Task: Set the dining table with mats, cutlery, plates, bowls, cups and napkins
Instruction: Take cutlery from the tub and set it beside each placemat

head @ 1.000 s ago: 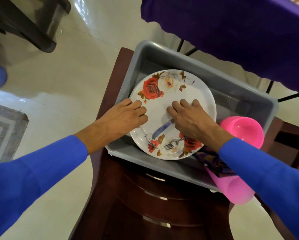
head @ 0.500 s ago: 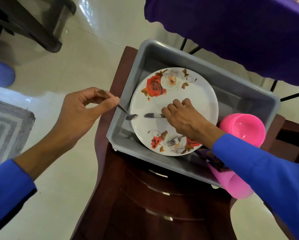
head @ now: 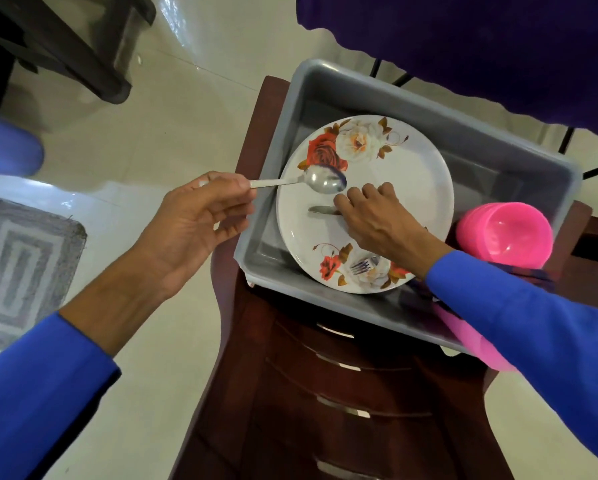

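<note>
A white plate [head: 411, 188] with rose prints lies in a grey plastic tub [head: 470, 147]. My left hand [head: 200, 216] pinches the handle of a steel spoon [head: 320, 180], whose bowl hovers over the plate's left side. My right hand [head: 377, 220] rests on the plate with its fingers over a table knife [head: 320, 210]; only the blade tip shows. A fork [head: 361, 266] lies on the plate's near edge, its handle hidden under my right wrist.
The tub sits on a dark wooden drawer chest [head: 342, 393]. Pink plastic cups [head: 508, 233] and a pink cup on its side [head: 470, 337] lie at the tub's right end. A purple-clothed table [head: 463, 39] stands behind. A grey rug [head: 17, 268] is on the floor at left.
My left hand has lifted the spoon off the plate, drawn it out to the left and turned its bowl up over the plate. My right hand has stayed on the knife.
</note>
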{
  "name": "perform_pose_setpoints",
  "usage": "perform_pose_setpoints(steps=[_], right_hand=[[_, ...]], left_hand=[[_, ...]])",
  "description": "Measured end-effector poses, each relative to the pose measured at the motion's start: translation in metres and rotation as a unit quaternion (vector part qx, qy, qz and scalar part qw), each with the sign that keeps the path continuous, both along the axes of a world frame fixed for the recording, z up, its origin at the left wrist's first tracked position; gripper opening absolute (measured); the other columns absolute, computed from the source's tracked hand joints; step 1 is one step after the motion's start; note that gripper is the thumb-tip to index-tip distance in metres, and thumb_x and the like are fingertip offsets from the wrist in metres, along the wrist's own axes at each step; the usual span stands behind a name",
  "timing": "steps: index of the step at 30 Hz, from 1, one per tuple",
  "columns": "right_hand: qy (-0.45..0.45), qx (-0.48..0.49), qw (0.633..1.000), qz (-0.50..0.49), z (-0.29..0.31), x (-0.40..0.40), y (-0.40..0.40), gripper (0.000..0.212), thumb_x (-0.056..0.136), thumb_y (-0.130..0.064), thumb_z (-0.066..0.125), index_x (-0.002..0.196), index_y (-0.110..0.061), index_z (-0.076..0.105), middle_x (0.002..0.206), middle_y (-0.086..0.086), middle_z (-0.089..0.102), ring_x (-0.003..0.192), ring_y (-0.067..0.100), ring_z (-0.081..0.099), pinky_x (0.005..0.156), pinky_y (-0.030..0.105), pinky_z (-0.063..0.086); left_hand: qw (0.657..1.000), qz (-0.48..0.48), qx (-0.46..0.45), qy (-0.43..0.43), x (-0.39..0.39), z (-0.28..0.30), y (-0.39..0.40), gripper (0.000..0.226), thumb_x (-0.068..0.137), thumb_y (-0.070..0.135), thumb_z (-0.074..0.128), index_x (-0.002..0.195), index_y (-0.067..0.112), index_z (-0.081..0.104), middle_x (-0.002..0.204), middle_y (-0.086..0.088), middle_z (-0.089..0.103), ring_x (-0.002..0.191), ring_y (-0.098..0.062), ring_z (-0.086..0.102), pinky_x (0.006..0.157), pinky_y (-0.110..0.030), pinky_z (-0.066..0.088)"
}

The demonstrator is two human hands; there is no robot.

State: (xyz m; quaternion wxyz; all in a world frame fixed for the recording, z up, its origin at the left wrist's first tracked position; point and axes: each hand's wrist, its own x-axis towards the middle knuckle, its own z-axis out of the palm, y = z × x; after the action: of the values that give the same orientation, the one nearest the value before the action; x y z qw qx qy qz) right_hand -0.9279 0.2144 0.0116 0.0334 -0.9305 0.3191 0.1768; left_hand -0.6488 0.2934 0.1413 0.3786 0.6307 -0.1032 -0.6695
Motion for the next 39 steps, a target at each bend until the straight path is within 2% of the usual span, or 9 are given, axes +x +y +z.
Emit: perform_pose_setpoints(steps=[8, 11, 14, 17, 21, 23, 27, 34, 39], right_hand=[[-0.074, 0.052, 0.992, -0.083, 0.011, -0.012, 0.006, 0.017, 0.102, -0.027, 0.039, 0.092, -0.014, 0.041, 0.083, 0.006, 0.048, 0.065, 0.023, 0.042, 0.066, 0.042, 0.039], [-0.159, 0.140, 0.964, -0.161, 0.034, -0.020, 0.002, 0.014, 0.100, -0.029, 0.031, 0.095, -0.017, 0.036, 0.069, -0.003, 0.045, 0.053, 0.020, 0.042, 0.055, 0.036, 0.035], [-0.218, 0.130, 0.938, -0.235, 0.053, -0.032, -0.005, 0.014, 0.094, -0.029, 0.037, 0.098, -0.017, 0.042, 0.062, -0.005, 0.048, 0.053, 0.020, 0.046, 0.051, 0.035, 0.032], [-0.157, 0.109, 0.962, -0.197, 0.067, -0.049, -0.010, 0.031, 0.086, -0.043, 0.046, 0.101, -0.017, 0.054, 0.069, -0.001, 0.060, 0.062, 0.026, 0.056, 0.053, 0.032, 0.038], [-0.021, 0.170, 0.984, -0.049, 0.065, -0.064, 0.001, 0.046, 0.084, -0.040, 0.057, 0.127, -0.024, 0.062, 0.104, -0.001, 0.067, 0.078, 0.033, 0.068, 0.061, 0.040, 0.053], [0.060, 0.175, 0.983, 0.007, 0.056, -0.063, 0.012, 0.042, 0.090, -0.033, 0.059, 0.131, -0.026, 0.061, 0.108, -0.001, 0.062, 0.075, 0.033, 0.067, 0.057, 0.037, 0.046], [0.142, 0.155, 0.977, 0.045, 0.050, -0.054, 0.022, 0.018, 0.099, -0.015, 0.053, 0.113, -0.014, 0.064, 0.104, 0.005, 0.057, 0.078, 0.033, 0.066, 0.061, 0.041, 0.044], [0.163, 0.149, 0.975, 0.007, 0.048, -0.038, 0.018, 0.021, 0.099, -0.020, 0.050, 0.114, -0.012, 0.063, 0.106, 0.005, 0.057, 0.066, 0.026, 0.044, 0.055, 0.036, 0.031], [0.023, 0.159, 0.982, -0.099, 0.061, -0.021, 0.028, 0.021, 0.093, -0.034, 0.058, 0.099, -0.015, 0.062, 0.100, 0.001, 0.057, 0.075, 0.031, 0.061, 0.059, 0.038, 0.046]], left_hand=[[0.994, -0.110, -0.004, -0.024, 0.003, 0.000, 0.022, 0.038, 0.082, 0.021, 0.076, 0.120, 0.022, 0.076, 0.099, 0.002, 0.078, 0.092, -0.011, 0.073, 0.094, -0.028, 0.057], [0.987, -0.138, -0.011, -0.082, 0.002, 0.001, 0.025, 0.036, 0.078, 0.031, 0.081, 0.113, 0.027, 0.081, 0.104, -0.002, 0.080, 0.099, -0.014, 0.075, 0.100, -0.034, 0.055], [0.986, -0.129, -0.011, -0.104, 0.005, 0.001, 0.026, 0.032, 0.076, 0.033, 0.082, 0.108, 0.027, 0.082, 0.106, -0.004, 0.081, 0.101, -0.015, 0.075, 0.099, -0.035, 0.054], [0.981, -0.149, -0.022, -0.119, 0.004, 0.003, 0.025, 0.033, 0.082, 0.028, 0.080, 0.114, 0.023, 0.080, 0.107, -0.002, 0.081, 0.100, -0.013, 0.075, 0.096, -0.032, 0.056], [0.978, -0.161, -0.041, -0.126, -0.004, 0.006, 0.024, 0.033, 0.081, 0.027, 0.080, 0.113, 0.024, 0.080, 0.104, -0.002, 0.081, 0.097, -0.012, 0.075, 0.097, -0.034, 0.055], [0.978, -0.161, -0.047, -0.123, -0.007, 0.005, 0.024, 0.032, 0.081, 0.026, 0.080, 0.112, 0.024, 0.080, 0.102, -0.002, 0.081, 0.097, -0.011, 0.075, 0.094, -0.028, 0.055], [0.974, -0.182, -0.060, -0.121, -0.014, 0.006, 0.024, 0.029, 0.085, 0.021, 0.079, 0.113, 0.023, 0.080, 0.095, 0.001, 0.082, 0.090, -0.007, 0.076, 0.080, -0.012, 0.053], [0.971, -0.195, -0.069, -0.119, -0.014, 0.015, 0.023, 0.029, 0.084, 0.014, 0.079, 0.113, 0.016, 0.079, 0.097, -0.001, 0.082, 0.090, -0.007, 0.077, 0.077, -0.008, 0.051], [0.968, -0.206, -0.081, -0.117, -0.011, 0.023, 0.020, 0.026, 0.084, 0.014, 0.081, 0.110, 0.016, 0.081, 0.096, -0.002, 0.082, 0.088, -0.005, 0.076, 0.078, -0.006, 0.049]])
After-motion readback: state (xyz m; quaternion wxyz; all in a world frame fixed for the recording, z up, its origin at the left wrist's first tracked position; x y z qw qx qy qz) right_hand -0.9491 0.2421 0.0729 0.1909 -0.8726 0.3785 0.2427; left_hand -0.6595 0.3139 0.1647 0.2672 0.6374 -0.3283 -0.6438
